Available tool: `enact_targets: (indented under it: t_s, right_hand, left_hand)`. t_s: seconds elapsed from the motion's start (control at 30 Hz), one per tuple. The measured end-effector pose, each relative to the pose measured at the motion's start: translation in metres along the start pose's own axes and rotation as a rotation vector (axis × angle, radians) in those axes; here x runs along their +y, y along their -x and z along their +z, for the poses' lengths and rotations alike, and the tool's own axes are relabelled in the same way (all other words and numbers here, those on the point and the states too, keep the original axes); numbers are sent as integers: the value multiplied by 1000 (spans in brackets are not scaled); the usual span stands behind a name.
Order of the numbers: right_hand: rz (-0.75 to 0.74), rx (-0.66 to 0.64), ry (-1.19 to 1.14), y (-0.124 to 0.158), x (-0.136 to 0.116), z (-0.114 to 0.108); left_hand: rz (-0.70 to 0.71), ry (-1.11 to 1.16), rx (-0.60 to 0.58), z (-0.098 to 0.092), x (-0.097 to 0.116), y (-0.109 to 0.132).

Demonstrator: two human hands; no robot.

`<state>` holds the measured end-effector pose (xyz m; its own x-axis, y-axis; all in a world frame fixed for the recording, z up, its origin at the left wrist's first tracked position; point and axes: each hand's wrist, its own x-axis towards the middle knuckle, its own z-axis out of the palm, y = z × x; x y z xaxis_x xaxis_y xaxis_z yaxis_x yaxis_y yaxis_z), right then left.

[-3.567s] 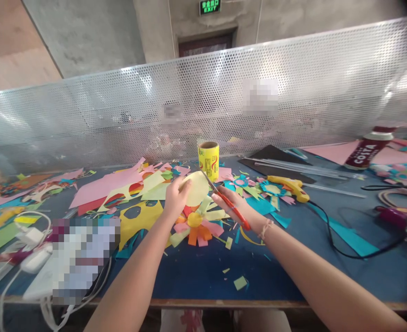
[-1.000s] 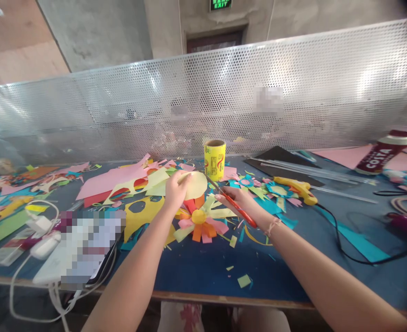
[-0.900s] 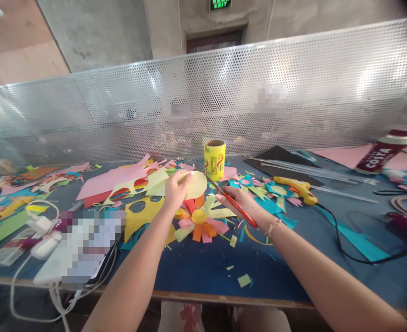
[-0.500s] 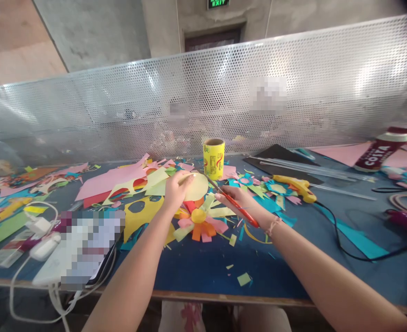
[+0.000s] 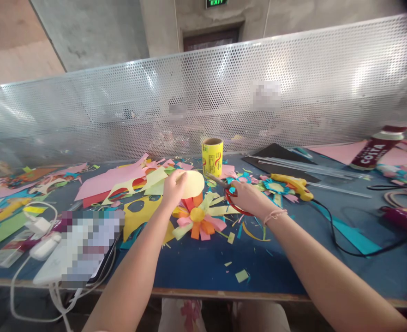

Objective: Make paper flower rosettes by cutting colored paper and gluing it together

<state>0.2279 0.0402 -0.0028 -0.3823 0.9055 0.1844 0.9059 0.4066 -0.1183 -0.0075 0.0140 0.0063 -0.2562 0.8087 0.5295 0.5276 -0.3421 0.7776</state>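
Note:
My left hand [image 5: 174, 186] pinches a pale yellow paper circle [image 5: 194, 185] by its left edge. In my right hand [image 5: 247, 197] is a pair of red-handled scissors [image 5: 231, 197]; its blades point left toward the circle and stand a little apart from it. Below the circle lies a paper flower [image 5: 198, 215] with orange, pink and pale green strips around a yellow centre. A yellow cardboard tube [image 5: 212, 158] stands upright just behind the scissors. Left of my left hand are a yellow sheet with round holes [image 5: 141, 216] and pale yellow scraps [image 5: 157, 180].
A yellow glue gun [image 5: 295, 185] with a black cord lies on the right, near clear sticks [image 5: 310, 168] and a tilted Costa bottle [image 5: 378, 148]. Phones and white cables [image 5: 47, 246] sit at left. A perforated metal panel [image 5: 120, 120] borders the table's back.
The scissors have come away from the circle's edge, and my right hand has turned over them, back upward. The circle has shifted slightly left and up in my left hand.

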Motion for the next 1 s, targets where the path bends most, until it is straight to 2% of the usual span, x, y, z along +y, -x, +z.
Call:
enact_targets:
  t_s: [0.1,0.17,0.23,0.33,0.4,0.5,0.6,0.7,0.87,0.93,1.0]
  right_hand:
    - [-15,-83,92,1,4,6]
    - [-36,-70,109,2,3,4]
    - [-43,83,70,3,1,-3]
    - [-50,457,-176,2,1,-16]
    - [-93,559,-419,1,3,-22]
    - [-130,543,-584,1,5,-25]
    - [-129,561,-564,3,4,-25]
    - [-163,526,-555,6,-1,-27]
    - [-141,485,-452,0,5,-24]
    - [-59,420,-366,-5,23,-23]
    - [188,381,-206,-6,51,-24]
  left_hand:
    - [-83,21,12,2,-4,-1]
    - [-122,24,13,3,-6,-1]
    - [-129,15,3,4,-6,-2]
    - [-118,2,-7,3,-5,-3]
    - [-129,12,-3,2,-3,-3]
    - [-128,18,7,2,-1,-3]
    - [-112,41,-14,1,-1,-2]
    - [-85,53,-36,1,-2,-1]
    - [103,-66,50,1,-8,-3]
    - [140,-78,74,0,-11,-4]
    - [158,-73,115,0,-13,-4]
